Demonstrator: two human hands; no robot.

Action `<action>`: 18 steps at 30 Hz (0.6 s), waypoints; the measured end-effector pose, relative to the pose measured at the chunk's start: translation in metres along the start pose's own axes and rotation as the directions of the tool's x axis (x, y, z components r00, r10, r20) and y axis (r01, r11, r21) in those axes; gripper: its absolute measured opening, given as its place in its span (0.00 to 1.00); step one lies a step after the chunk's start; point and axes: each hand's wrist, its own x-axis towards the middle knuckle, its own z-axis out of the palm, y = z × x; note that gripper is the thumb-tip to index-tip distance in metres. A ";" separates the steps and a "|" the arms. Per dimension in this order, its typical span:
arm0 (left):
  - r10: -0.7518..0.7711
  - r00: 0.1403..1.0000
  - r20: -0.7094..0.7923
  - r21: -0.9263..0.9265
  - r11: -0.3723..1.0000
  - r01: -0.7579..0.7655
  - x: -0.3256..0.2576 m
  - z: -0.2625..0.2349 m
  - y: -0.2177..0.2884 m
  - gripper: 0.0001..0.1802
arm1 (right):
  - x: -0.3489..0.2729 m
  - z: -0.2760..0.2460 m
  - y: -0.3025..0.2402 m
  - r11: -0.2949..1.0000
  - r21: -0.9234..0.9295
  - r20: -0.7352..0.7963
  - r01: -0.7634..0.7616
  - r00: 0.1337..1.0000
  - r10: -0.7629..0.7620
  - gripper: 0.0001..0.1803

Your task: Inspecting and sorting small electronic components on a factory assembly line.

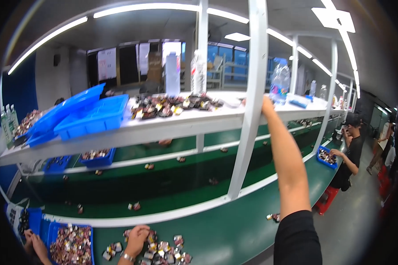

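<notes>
My left hand [137,237], with a metal band at the wrist, is low over a loose pile of small dark-red, silver and yellow parts [163,252] on the green work surface. Its fingers curl down among the parts, and whatever they grip is hidden. My right arm stretches up to the white shelf [199,114]. There my right hand [266,106] is partly behind a white upright post [250,88], close to a large clear plastic bottle [280,81]. The post and the hand itself hide its fingers.
Left of the pile stands a blue bin [92,243] full of similar parts, beside another person's hands [34,242]. Blue trays [93,117], more parts [163,106] and bottles [198,73] crowd the shelf. Scattered parts lie on the green belt [172,201]. A person [351,152] sits at right.
</notes>
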 end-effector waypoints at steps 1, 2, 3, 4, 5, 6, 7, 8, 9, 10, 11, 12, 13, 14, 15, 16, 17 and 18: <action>0.053 0.992 0.116 -0.012 0.999 -0.052 0.021 0.020 -0.005 0.09 | 0.024 -0.031 0.059 0.997 -0.075 -0.192 0.022 0.981 -0.036 0.28; -0.003 1.000 -0.022 0.013 1.000 0.003 0.002 -0.005 -0.005 0.09 | -0.032 -0.001 -0.017 0.990 0.140 -0.261 -0.010 0.964 0.047 0.22; 0.027 0.999 -0.028 0.035 0.999 -0.026 -0.003 -0.004 0.004 0.09 | -0.072 -0.003 -0.023 0.967 0.172 -0.580 0.190 0.813 -0.057 0.18; 0.007 1.000 -0.024 -0.001 1.000 -0.007 -0.001 -0.013 -0.007 0.08 | -0.100 -0.001 -0.023 0.914 0.131 -0.835 0.385 0.539 -0.107 0.15; 0.007 0.999 -0.034 -0.024 1.000 -0.008 -0.001 -0.006 -0.003 0.08 | -0.132 0.003 -0.018 0.883 0.178 -0.875 0.434 0.480 -0.059 0.10; 0.005 0.999 -0.038 -0.043 0.999 -0.007 -0.003 -0.003 0.005 0.08 | -0.175 0.015 -0.014 0.851 0.219 -0.907 0.477 0.421 -0.002 0.07; -0.002 0.999 -0.039 -0.028 1.000 0.001 -0.005 -0.008 0.004 0.08 | -0.221 0.037 -0.014 0.778 0.331 -0.859 0.534 0.512 0.014 0.05; -0.004 0.999 -0.048 -0.010 1.000 0.004 -0.007 -0.015 0.003 0.07 | -0.264 0.061 -0.021 0.685 0.448 -0.801 0.574 0.598 0.023 0.04; 0.008 0.999 -0.033 -0.032 0.999 -0.009 -0.006 -0.013 0.004 0.07 | -0.294 0.090 -0.017 0.620 0.307 -0.827 0.722 0.525 -0.202 0.06; -0.017 0.999 -0.037 -0.099 0.995 0.013 -0.006 -0.010 0.002 0.07 | -0.327 0.121 -0.016 0.644 0.353 -0.678 0.679 0.660 -0.324 0.06; 0.004 1.000 -0.017 -0.039 0.999 -0.004 0.002 -0.010 -0.007 0.08 | -0.352 0.163 -0.014 0.622 0.521 -0.460 0.584 0.806 -0.372 0.06; 0.033 0.999 0.008 0.013 0.999 -0.033 0.003 -0.014 -0.012 0.09 | -0.364 0.196 -0.017 0.654 0.534 -0.291 0.536 0.843 -0.453 0.09; 0.031 0.999 0.017 0.012 0.999 -0.032 0.002 -0.014 -0.013 0.09 | -0.369 0.228 -0.019 0.731 0.398 -0.194 0.554 0.830 -0.523 0.16; 0.025 0.999 0.024 -0.049 0.999 -0.024 0.003 -0.010 -0.012 0.09 | -0.363 0.258 -0.017 0.800 0.292 -0.151 0.524 0.852 -0.502 0.24; 0.016 0.999 0.032 -0.108 0.994 -0.012 0.004 -0.006 -0.013 0.09 | -0.349 0.287 -0.011 0.880 0.215 -0.113 0.425 0.905 -0.409 0.28; 0.019 0.999 0.040 -0.105 0.994 -0.015 0.005 -0.007 -0.015 0.09 | -0.334 0.304 -0.013 0.882 0.212 -0.119 0.421 0.907 -0.404 0.28; 0.023 0.999 0.033 -0.116 0.993 -0.020 0.007 -0.012 -0.017 0.09 | -0.319 0.317 -0.014 0.954 0.119 -0.142 0.275 0.956 -0.258 0.30; 0.021 1.000 0.021 -0.120 0.993 -0.019 0.003 -0.020 -0.020 0.09 | -0.314 0.328 -0.019 0.993 0.036 -0.171 0.112 0.980 -0.105 0.32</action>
